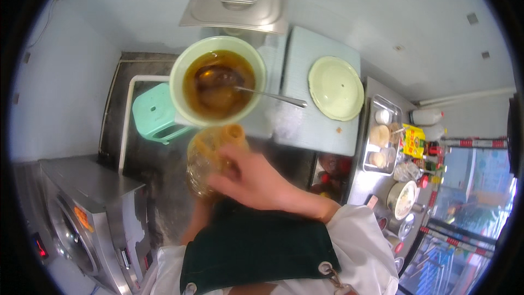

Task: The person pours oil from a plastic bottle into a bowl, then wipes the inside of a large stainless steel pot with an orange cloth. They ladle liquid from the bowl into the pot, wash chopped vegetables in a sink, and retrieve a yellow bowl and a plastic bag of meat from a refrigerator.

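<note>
The right hand [254, 180] is bent around a clear plastic jug [197, 166], thumb and fingers closing on its upper part, probably to steady it near the mouth; the left hand lies hidden behind the jug, so I cannot tell its grip, though its forearm rises toward the base, perhaps for support. The jug is held in front of the counter [261, 124], just beside its near edge, with its mouth close to the pale green bowl [177, 79]. That bowl sits by the counter's left end, seemingly for easy reach, and contains brown liquid [218, 101]. A metal ladle [275, 97] rests across the rim, its handle pointing right, presumably so it stays graspable. Farther right, a pale round dish [335, 87] lies on a light-blue board [311, 131], apart from the bowl.
</note>
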Demonstrator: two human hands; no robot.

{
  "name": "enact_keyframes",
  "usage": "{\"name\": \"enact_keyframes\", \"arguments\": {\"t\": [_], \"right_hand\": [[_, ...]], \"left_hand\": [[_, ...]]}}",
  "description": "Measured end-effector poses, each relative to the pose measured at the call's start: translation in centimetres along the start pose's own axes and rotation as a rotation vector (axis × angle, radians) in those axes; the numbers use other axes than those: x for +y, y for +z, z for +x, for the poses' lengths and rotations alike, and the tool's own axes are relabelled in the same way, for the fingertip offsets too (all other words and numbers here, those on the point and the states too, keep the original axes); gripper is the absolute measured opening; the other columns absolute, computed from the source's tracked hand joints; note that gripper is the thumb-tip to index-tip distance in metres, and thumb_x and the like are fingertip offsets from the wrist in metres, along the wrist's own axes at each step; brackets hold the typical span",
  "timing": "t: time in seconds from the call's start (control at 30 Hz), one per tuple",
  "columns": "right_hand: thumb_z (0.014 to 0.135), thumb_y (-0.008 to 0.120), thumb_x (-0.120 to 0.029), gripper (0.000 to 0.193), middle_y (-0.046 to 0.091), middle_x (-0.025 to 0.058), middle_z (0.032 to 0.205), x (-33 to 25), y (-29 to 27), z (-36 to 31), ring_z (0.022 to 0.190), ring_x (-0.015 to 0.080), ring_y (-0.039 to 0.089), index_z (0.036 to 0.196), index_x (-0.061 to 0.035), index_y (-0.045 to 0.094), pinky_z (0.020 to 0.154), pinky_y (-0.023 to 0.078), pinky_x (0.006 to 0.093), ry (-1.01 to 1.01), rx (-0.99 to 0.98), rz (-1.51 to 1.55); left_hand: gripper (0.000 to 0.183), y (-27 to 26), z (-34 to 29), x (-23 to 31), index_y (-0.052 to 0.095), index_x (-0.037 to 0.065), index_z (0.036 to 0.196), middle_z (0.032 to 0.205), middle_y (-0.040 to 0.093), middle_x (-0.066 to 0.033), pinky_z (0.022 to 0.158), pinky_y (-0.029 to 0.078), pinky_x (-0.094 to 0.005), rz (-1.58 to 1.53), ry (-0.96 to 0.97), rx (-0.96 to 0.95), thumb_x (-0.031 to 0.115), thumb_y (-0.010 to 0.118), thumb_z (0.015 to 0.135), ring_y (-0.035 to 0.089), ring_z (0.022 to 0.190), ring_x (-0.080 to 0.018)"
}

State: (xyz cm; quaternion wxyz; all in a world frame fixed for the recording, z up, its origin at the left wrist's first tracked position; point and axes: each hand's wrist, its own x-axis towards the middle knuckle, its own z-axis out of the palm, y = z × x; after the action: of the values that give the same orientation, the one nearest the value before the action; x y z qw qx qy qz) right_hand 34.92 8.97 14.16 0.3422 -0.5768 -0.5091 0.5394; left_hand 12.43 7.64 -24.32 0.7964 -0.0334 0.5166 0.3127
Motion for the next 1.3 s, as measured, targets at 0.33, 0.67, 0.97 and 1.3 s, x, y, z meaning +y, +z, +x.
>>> {"name": "enact_keyframes", "arguments": {"t": [0.33,0.67,0.97,1.3], "right_hand": [[0.088,0.070,-0.035,0.045,0.063,0.0201,0.079,11.7,-1.7,-14.4,0.070,0.0323,0.064,0.102,0.0042,0.052,0.066,0.051,0.0390,0.186,0.184,0.124],[0.086,0.074,-0.023,0.033,0.058,0.0108,0.068,12.0,-9.1,-30.7,0.060,0.0224,0.057,0.097,0.0010,0.054,0.058,0.046,0.0333,0.351,0.806,0.224],[0.089,0.067,-0.011,0.018,0.049,-0.0048,0.066,14.3,-13.5,-38.4,0.060,0.0023,0.040,0.095,0.0009,0.056,0.054,0.034,0.0209,0.178,1.540,0.297],[0.086,0.071,-0.013,0.032,0.060,0.0080,0.082,18.8,-14.3,-40.1,0.062,0.0216,0.054,0.112,-0.0015,0.057,0.057,0.043,0.0316,0.405,1.645,-0.085]], "left_hand": [[0.018,0.7,-0.5,-6.5,0.059,0.006,0.088,0.075,0.055,-0.0023,0.058,0.041,-0.0243,0.782,0.333,0.466,0.017,0.050,0.098,0.051,0.066,-0.0106],[0.021,21.8,-1.8,-16.3,0.062,0.003,0.087,0.079,0.061,-0.0010,0.062,0.044,-0.0221,1.329,0.649,-0.519,0.017,0.053,0.100,0.054,0.069,-0.0079],[0.016,30.6,-6.8,-27.6,0.065,0.004,0.100,0.084,0.067,-0.0037,0.069,0.050,-0.0273,1.676,0.301,-0.965,0.017,0.055,0.098,0.062,0.074,-0.0117],[0.020,31.3,-8.5,-30.9,0.064,0.003,0.108,0.098,0.069,-0.0089,0.080,0.053,-0.0328,1.986,0.342,-1.351,0.017,0.058,0.094,0.068,0.090,-0.0209]]}}
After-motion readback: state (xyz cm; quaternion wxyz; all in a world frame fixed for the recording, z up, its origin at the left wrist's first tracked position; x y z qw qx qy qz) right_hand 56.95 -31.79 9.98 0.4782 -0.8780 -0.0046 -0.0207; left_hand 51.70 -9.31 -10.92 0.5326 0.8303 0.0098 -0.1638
